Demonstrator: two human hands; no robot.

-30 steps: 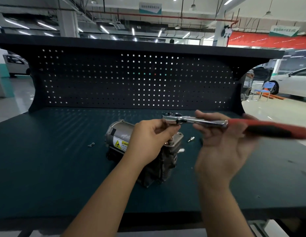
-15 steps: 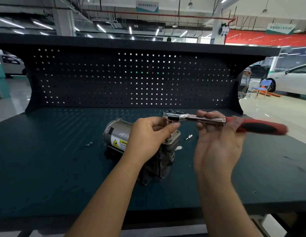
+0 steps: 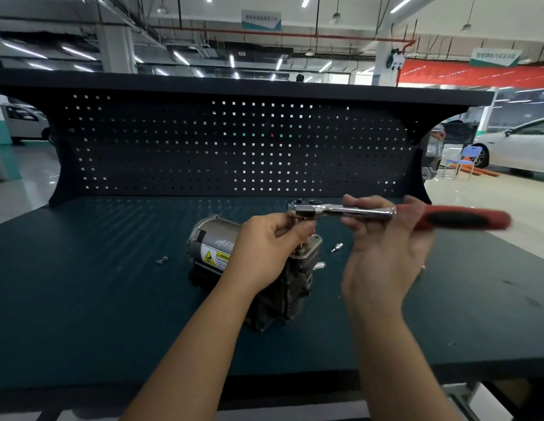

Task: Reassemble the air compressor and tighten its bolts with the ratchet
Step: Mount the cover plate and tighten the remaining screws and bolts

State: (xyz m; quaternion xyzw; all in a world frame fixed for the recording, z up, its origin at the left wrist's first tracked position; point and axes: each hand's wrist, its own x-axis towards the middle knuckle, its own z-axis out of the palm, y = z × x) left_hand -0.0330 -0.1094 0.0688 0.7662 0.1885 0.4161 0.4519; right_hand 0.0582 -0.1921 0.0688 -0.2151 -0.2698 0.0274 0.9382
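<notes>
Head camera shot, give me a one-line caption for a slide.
Right hand holds the red-handled ratchet over the air compressor; left hand pinches beneath the ratchet's head.

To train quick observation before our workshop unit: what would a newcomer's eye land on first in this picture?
Probably the red-handled ratchet, held roughly level at mid-frame by the right hand while the left hand pinches at its head. Just below sits the air compressor with its yellow warning label, on the dark workbench before a perforated back panel.
</notes>
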